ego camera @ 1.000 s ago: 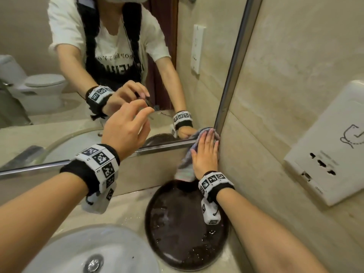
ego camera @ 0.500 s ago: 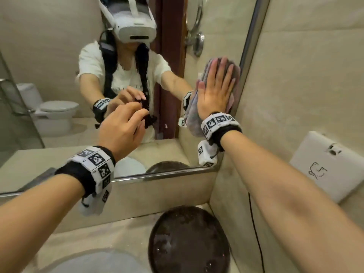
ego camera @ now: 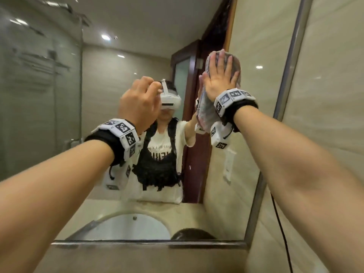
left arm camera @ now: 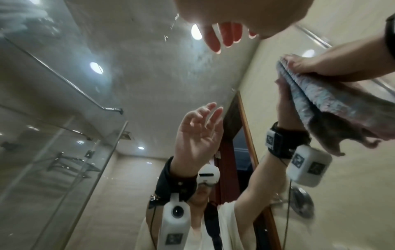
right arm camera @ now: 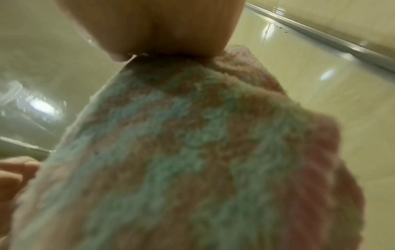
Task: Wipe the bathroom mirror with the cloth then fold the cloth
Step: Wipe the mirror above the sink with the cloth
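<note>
The mirror (ego camera: 94, 125) fills the wall ahead. My right hand (ego camera: 219, 79) lies flat with straight fingers on a fluffy pink-and-blue cloth (ego camera: 206, 113), pressing it against the glass high up near the mirror's right edge. The cloth's lower part hangs below my palm. In the left wrist view the cloth (left arm camera: 320, 101) is sandwiched between my right hand (left arm camera: 316, 67) and its reflection. The cloth (right arm camera: 181, 152) fills the right wrist view under my palm (right arm camera: 160, 25). My left hand (ego camera: 137, 103) is raised in front of the mirror, fingers loosely curled, holding nothing.
A metal frame (ego camera: 291, 56) runs down the mirror's right side and along its bottom edge (ego camera: 147, 242). The tiled side wall (ego camera: 325, 95) stands close on the right, with a black cable (ego camera: 281, 233) down it. The mirror reflects a white basin (ego camera: 126, 227) and a dark round tray (ego camera: 193, 234).
My right hand has slid the cloth up the mirror from its lower right corner to high on the glass. My left hand has risen too, and the view has tilted up.
</note>
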Demonstrator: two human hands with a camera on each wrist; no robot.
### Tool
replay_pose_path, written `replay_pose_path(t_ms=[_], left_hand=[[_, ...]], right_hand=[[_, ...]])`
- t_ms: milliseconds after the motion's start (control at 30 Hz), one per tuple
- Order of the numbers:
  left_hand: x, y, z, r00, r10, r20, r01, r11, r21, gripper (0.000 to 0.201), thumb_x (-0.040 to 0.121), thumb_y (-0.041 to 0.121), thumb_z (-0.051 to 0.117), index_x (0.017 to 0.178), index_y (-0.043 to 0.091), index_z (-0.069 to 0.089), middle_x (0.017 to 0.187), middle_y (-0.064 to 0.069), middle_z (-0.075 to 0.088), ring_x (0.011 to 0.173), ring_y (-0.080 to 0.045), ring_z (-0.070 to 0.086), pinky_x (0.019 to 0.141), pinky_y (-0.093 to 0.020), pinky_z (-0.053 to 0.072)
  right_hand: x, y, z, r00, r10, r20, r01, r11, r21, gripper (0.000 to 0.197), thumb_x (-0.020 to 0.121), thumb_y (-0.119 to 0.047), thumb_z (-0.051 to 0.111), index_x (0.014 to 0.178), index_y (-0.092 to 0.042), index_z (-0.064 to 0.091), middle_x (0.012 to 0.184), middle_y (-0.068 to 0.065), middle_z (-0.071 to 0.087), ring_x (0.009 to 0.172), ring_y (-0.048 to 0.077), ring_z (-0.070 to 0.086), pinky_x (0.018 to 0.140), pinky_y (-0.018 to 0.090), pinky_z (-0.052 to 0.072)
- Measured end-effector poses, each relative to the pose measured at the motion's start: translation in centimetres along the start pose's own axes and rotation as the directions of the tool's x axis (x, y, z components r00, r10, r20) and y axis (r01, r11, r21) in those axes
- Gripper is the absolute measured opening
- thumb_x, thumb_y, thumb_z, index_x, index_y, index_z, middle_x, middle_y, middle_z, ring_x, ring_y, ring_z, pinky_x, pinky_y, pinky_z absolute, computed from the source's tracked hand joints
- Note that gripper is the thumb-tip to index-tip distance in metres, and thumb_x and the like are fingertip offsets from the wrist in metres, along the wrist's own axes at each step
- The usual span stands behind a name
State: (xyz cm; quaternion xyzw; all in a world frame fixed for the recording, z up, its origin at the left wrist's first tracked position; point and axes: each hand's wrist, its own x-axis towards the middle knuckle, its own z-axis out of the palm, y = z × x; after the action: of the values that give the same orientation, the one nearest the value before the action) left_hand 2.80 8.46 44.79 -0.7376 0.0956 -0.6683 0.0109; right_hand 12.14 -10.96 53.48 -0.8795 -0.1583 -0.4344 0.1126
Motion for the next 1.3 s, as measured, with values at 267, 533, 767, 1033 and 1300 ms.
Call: replay_pose_path(t_ms=[267,533,767,1033,1300], left_hand=[[2.2,-3.4,-2.8,0.994,-0.111,0.021,0.111,0.994,0.016,0.037,0.086,0.029,0.041,0.108,0.007,0.061,0.108,-0.013,0.061,0.084,-0.028,0.061,0.061,-0.035,0.052],[-0.8,-4.8,-3.1,0.975,-0.205,0.082,0.201,0.978,0.054,0.03,0.09,0.024,0.044,0.108,0.006,0.059,0.106,-0.015,0.059,0.088,-0.03,0.059,0.064,-0.037,0.051],[-8.3,-4.3,-1.7,0.973,-0.148,0.178,0.138,0.988,0.068,0.032,0.086,0.025,0.041,0.104,0.006,0.061,0.096,-0.013,0.062,0.079,-0.029,0.06,0.054,-0.033,0.05],[-19.3,-1.7,-1.3,0.923,-0.169,0.345,0.166,0.985,0.04,0.025,0.081,0.019,0.05,0.1,0.007,0.061,0.096,-0.012,0.063,0.079,-0.03,0.061,0.055,-0.035,0.051],[-31.2,-0.4,-2.1,0.862,-0.243,0.445,0.236,0.969,0.071,0.021,0.084,0.013,0.053,0.102,0.005,0.062,0.094,-0.013,0.063,0.078,-0.031,0.061,0.056,-0.039,0.052]], right_hand=[[1.6,-1.7,-0.6,0.996,0.071,-0.052,-0.07,0.997,0.024,0.064,0.098,-0.038,0.026,0.149,-0.021,-0.009,0.157,0.003,-0.016,0.144,0.027,-0.016,0.116,0.054,-0.006],[-3.7,-5.4,4.3,0.965,-0.252,0.067,0.258,0.96,-0.108,0.063,0.098,-0.042,0.02,0.147,-0.025,-0.016,0.155,0.002,-0.023,0.142,0.027,-0.023,0.11,0.053,-0.018],[-12.3,-3.6,11.7,0.755,-0.642,0.133,0.652,0.715,-0.252,0.059,0.094,-0.041,0.024,0.149,-0.024,0.009,0.158,0.003,0.011,0.145,0.029,0.004,0.111,0.053,-0.01],[-27.4,-1.1,23.2,0.566,-0.789,0.238,0.823,0.556,-0.115,0.068,0.089,-0.041,0.03,0.15,-0.026,0.002,0.158,0.0,-0.001,0.143,0.024,-0.021,0.113,0.049,-0.018],[-35.3,-0.7,30.4,0.347,-0.903,0.256,0.937,0.345,-0.053,0.067,0.089,-0.042,0.029,0.149,-0.019,0.011,0.156,0.003,0.008,0.143,0.026,-0.022,0.113,0.049,-0.016]])
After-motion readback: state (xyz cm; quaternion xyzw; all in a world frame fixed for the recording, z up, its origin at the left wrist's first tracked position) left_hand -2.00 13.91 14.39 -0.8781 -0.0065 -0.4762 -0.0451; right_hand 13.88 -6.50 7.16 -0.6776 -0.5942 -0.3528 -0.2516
